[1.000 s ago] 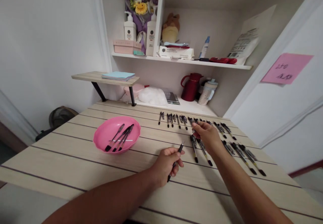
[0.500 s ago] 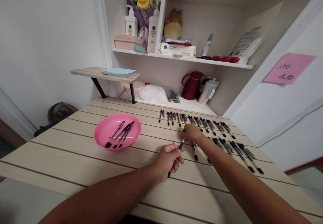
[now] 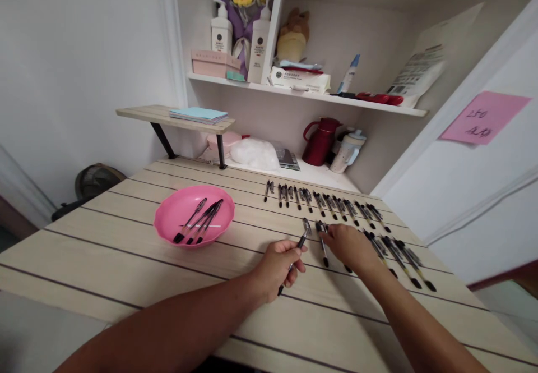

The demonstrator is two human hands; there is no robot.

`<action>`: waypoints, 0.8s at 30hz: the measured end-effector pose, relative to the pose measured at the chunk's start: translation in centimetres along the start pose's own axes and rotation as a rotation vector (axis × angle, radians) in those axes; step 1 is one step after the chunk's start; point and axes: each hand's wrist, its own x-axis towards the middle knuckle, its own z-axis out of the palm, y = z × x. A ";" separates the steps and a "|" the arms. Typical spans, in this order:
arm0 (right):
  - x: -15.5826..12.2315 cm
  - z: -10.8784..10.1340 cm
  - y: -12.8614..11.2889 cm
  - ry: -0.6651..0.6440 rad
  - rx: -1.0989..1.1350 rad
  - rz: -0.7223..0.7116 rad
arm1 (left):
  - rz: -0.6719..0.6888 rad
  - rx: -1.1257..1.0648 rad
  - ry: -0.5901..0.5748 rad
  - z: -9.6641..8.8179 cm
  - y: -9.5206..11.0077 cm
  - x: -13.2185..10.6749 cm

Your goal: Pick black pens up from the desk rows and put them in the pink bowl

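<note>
My left hand [image 3: 281,265] is closed around a black pen [image 3: 301,242], its bare tip pointing up and away from me. Just beyond that tip a loose pen cap [image 3: 306,226] lies on the table. My right hand [image 3: 345,244] reaches over the nearer row of pens, its fingers pressed together by the top end of a pen [image 3: 323,248]; whatever is between the fingertips is hidden. Other pens of this row [image 3: 401,261] lie to the right of my right hand. Farther back is a second row of pens with loose caps [image 3: 330,206].
A pink bowl [image 3: 161,207] with several pens stands on the left of the slatted table [image 3: 168,300]. Behind it is a small raised shelf [image 3: 145,114] with paper on it. At the back are a red jug [image 3: 320,142] and a tumbler [image 3: 347,151].
My right hand has moved right, from the spot beyond the left hand's pen to the nearer row, uncovering the loose cap. My left hand still holds its pen in nearly the same place.
</note>
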 end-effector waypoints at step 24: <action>-5.4 2.6 -1.0 0.009 -0.119 -0.029 | 0.016 -0.002 -0.005 0.0 -0.2 0.2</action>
